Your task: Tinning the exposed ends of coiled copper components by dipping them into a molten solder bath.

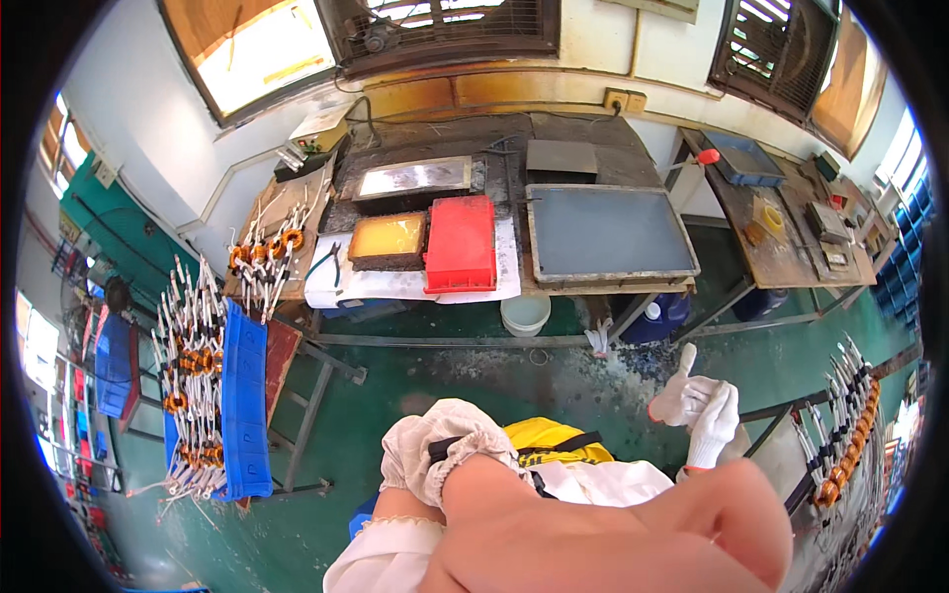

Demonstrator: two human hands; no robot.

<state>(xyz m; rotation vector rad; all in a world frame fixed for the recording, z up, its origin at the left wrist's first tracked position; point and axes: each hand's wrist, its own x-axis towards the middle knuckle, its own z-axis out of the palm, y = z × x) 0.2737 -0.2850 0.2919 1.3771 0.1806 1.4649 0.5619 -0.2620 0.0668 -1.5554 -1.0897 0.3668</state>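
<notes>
My left hand (613,529) is bare and looms large and blurred across the bottom of the view; its fingertips cannot be made out. A gathered cream sleeve cuff (435,445) lies above its wrist. Farther right, my right hand (716,420) wears a white knit glove, with its fingers closed on a loose white glove (676,395) with an orange-edged cuff. Between the arms, a yellow cloth item with a dark strap (559,440) shows at my waist. Both hands are apart from the workbench (435,133).
Ahead, the bench holds a grey-filled metal tray (613,232), a red bin (461,242), a pan with an amber block (388,237), a shiny silver-topped pot (413,178) and pliers (326,262). Wired copper coils (198,376) hang by a blue bin (245,405); more coils (848,445) stand right.
</notes>
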